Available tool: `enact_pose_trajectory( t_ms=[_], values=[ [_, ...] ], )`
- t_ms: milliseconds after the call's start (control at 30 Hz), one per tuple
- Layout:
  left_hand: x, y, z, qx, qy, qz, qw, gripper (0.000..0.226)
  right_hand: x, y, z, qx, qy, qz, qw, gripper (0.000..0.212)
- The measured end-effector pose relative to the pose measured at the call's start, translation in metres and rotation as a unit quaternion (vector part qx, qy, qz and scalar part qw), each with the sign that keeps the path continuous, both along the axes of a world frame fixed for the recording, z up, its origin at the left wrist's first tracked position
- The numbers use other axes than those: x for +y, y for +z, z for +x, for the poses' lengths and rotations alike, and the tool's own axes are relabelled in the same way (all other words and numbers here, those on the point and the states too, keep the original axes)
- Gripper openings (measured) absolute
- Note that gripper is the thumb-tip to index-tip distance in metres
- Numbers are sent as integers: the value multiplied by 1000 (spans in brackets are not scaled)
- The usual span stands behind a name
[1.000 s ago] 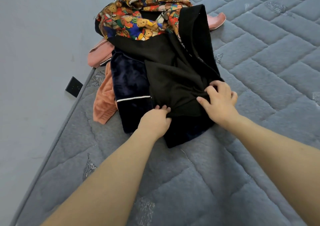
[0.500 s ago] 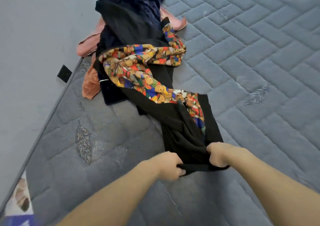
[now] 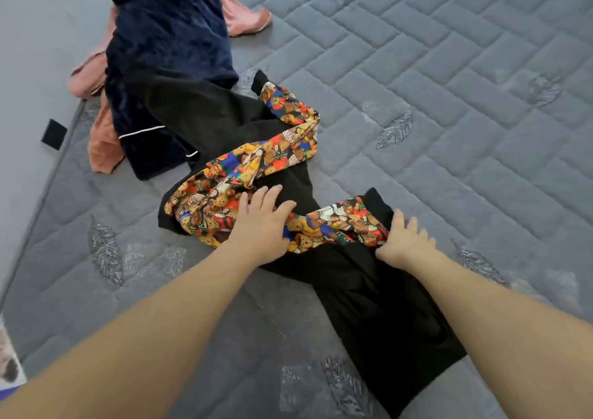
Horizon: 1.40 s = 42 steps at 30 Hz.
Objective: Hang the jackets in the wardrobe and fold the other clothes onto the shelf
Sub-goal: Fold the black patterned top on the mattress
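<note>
Your left hand lies flat, fingers spread, on the black bear-print jacket mid-mattress; your right hand grips its printed sleeve, fingers curled.

Both bare forearms reach up from the bottom edge toward the middle of the frame. The left hand lies flat at centre, palm down, fingers straight and slightly spread. The right hand, right of centre, is blurred, fingers curled downward.

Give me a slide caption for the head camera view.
Both hands, left hand and right hand, spread a black bear-print garment on the grey mattress.
</note>
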State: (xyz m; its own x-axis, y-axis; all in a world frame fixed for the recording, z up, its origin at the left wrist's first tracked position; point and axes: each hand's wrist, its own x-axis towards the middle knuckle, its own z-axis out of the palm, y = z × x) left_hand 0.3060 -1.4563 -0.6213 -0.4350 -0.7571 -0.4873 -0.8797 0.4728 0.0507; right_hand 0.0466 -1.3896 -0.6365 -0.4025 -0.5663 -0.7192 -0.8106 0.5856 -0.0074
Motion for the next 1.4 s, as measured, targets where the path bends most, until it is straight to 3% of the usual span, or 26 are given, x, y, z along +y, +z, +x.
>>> enact_pose_trajectory(
  t_ms=[100,167,233,267,333,400,500,567,633,667,733,800,833,900,933,1000,1067,1100,1133,1200,1267,1300,1333,1400],
  values=[
    [5,-8,4,11,-53,22,998,15,8,-21,6,-35,-139,-8,990,110],
    [18,-9,30,28,-116,-4,993,14,8,-28,11,7,-87,1,996,108],
    [40,-12,67,-33,-168,0,985,26,0,-26,17,30,-7,-14,999,80],
    [52,-12,87,-76,-155,51,984,28,-4,-21,24,-9,5,-24,1000,58],
    [69,-13,119,-131,-43,194,971,24,-9,-5,47,-189,-26,-33,981,21],
    [60,-8,131,-99,105,228,963,19,-12,12,79,-300,-8,-26,953,6],
    [20,-2,129,54,235,19,970,16,-15,29,119,-298,107,0,949,16],
    [-4,-5,110,129,229,-51,963,41,-10,30,137,-288,177,40,940,20],
    [-18,-11,84,145,232,-17,962,66,-1,25,149,-253,264,46,930,12],
    [-21,-19,72,120,226,11,967,67,3,20,153,-235,301,46,923,12],
    [-22,-35,61,53,210,65,974,45,7,11,159,-225,323,59,917,21],
    [-18,-42,68,104,253,67,959,20,6,7,161,-231,289,60,927,29],
    [-14,-41,80,171,307,54,935,14,4,6,163,-240,259,44,935,35],
    [-1,-35,117,291,440,10,850,19,-1,6,169,-255,204,-30,945,36],
    [11,-32,142,315,494,-21,810,22,-4,7,174,-246,207,-67,944,32],
    [49,-31,190,282,600,-70,746,22,-8,12,191,-224,255,-81,937,27],
    [94,-33,230,220,723,0,655,21,-6,20,218,-233,314,-18,920,27],
    [116,-30,244,181,766,90,610,19,0,22,233,-250,331,23,910,30],
    [135,-26,255,133,772,205,587,19,8,24,249,-274,342,69,896,33],
    [148,-14,266,1,692,404,599,29,21,27,274,-307,370,167,861,33],
    [130,2,265,-59,589,450,669,30,18,29,284,-316,362,227,847,32],
    [115,9,260,-33,563,421,711,28,8,30,282,-327,327,231,856,34],
    [97,14,250,45,557,365,745,24,-4,31,275,-343,276,217,871,35],
    [67,18,228,207,506,190,815,16,-32,32,262,-374,165,170,896,30]
  ],
)
